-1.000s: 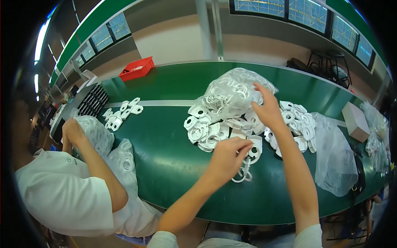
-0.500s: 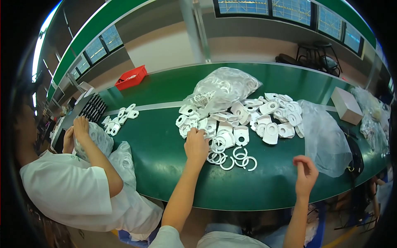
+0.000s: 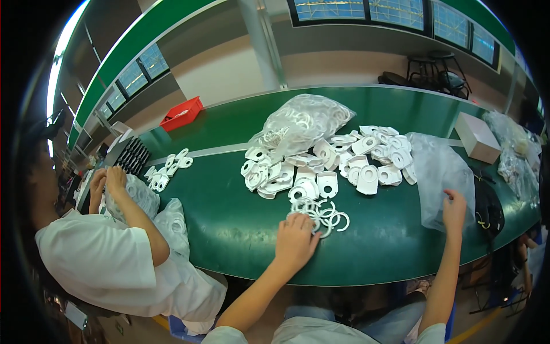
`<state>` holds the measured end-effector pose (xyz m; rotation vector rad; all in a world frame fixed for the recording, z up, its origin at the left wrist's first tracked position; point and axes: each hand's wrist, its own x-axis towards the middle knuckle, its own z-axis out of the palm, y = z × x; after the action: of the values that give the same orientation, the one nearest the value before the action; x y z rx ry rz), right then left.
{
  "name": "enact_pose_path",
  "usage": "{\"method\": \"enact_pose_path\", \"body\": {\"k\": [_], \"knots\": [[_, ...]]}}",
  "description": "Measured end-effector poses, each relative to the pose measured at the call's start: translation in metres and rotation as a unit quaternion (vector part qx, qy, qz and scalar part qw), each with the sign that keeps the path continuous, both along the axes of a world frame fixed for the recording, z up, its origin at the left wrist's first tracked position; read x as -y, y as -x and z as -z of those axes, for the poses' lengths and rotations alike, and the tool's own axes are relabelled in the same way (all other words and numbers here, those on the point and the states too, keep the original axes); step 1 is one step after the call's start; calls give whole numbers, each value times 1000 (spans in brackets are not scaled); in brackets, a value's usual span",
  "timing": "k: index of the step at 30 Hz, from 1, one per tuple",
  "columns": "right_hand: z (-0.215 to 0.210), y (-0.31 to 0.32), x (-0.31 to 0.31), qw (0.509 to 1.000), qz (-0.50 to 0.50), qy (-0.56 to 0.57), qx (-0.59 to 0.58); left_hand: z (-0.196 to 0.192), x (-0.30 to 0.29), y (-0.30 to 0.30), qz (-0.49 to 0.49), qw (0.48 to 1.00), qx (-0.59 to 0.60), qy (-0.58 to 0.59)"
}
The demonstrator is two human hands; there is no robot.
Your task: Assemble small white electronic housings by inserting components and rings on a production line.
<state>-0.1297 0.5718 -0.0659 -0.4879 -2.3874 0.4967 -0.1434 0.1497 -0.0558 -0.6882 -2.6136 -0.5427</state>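
in the head view, the left hand is at the near-left edge of a loose cluster of white rings on the green desk. the rings lie just beyond its fingertips and off to its right; the loose ones on that side are round with a gap, so no long axis stands out. the left hand is clearly the nearer one. its fingers bend down over the cluster's edge, but i cannot tell whether this grip is closed on any ring.

the right hand is well apart from the rings, at the right side of a flat clear bag, whose longer side runs away from the person. its fingers curl in narrowly; whether they pinch the film cannot be told.

on the far side of the rings, a single white plate and the plate piles bound the cluster, with a filled bag behind them. a black pouch lies just right of the right hand. a co-worker's hands are well off to the left.
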Motion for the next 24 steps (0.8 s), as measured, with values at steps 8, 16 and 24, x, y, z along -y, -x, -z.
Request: {"method": "enact_pose_path", "body": {"k": [8, 16, 24], "knots": [[11, 30, 8, 996, 16, 45, 78, -2, -28, 1, 61, 998, -21, -21], [82, 107, -85, 992, 69, 85, -56, -9, -122, 84, 18, 996, 10, -83], [96, 125, -148, 964, 68, -121, 226, -9, -152, 110, -14, 998, 58, 2]]}}
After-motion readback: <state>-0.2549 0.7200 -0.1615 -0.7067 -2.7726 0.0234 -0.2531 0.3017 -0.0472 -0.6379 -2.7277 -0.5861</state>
